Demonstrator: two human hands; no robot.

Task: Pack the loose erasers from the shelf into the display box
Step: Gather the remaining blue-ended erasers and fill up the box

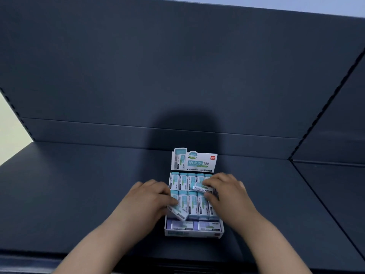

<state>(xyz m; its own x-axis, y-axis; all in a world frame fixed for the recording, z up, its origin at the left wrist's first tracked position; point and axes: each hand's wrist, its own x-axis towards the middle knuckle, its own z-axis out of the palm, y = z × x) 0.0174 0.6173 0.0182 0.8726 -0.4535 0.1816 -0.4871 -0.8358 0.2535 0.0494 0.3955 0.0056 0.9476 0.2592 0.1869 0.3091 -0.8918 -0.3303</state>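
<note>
A white and teal display box (194, 233) stands on the dark shelf, its printed header card (197, 161) upright at the back. Rows of teal-and-white erasers (192, 202) fill it. My left hand (150, 196) holds a loose eraser (177, 212) tilted over the box's front left corner. My right hand (227, 192) pinches another eraser (202, 187) lying crosswise above the packed rows on the right side.
The dark blue shelf (79, 194) runs wide to both sides of the box, with a back panel (158, 76) behind it and a side divider (335, 135) at the right. The shelf's front edge (39, 258) lies just below my forearms.
</note>
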